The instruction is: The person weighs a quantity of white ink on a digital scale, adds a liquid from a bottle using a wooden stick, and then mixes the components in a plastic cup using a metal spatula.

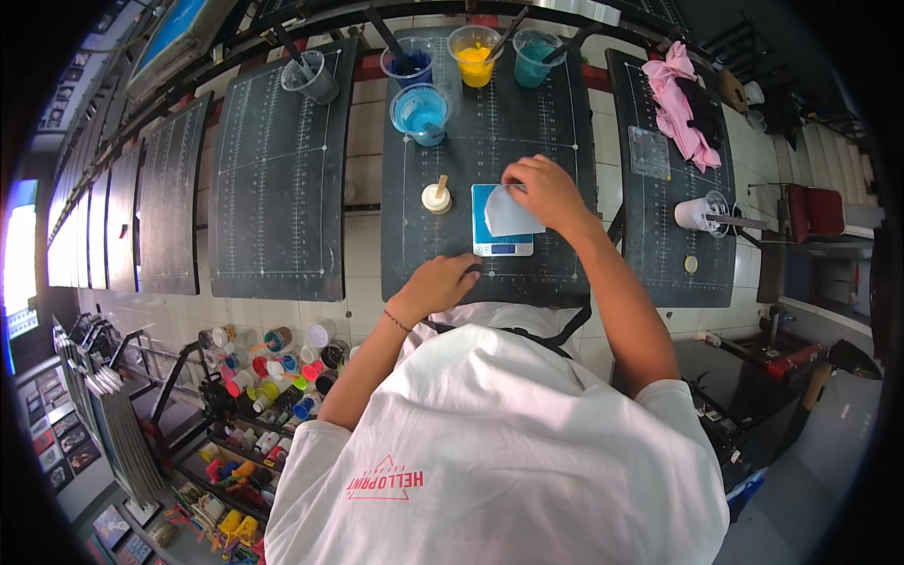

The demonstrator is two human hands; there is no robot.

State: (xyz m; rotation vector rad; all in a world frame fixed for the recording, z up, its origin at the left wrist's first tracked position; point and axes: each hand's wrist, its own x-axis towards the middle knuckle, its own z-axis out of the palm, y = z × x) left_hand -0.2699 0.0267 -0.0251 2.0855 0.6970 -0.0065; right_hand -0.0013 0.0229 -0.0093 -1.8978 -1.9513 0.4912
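A flat digital scale (481,224) with a blue top and silver front strip lies on the dark gridded board (414,245) before me. My right hand (546,191) reaches over its far right corner, fingers pinched on a pale white piece (514,215) with a rounded edge. That piece covers much of the scale's top; whether it is a sheet or a cup I cannot tell. Near the scale's front left corner, my left hand (438,285) rests low over the board, fingers stretched out and holding nothing. Left of the scale stands a small jar (436,201) of white stuff, a wooden stick in it.
Plastic cups of dark blue (419,56), light blue (421,115), yellow (475,64) and teal (533,72) paint stand at the far side, with stirrers. A clear cup (315,87) sits on the left board. The right board holds pink cloth (680,113) and a white tub (690,215).
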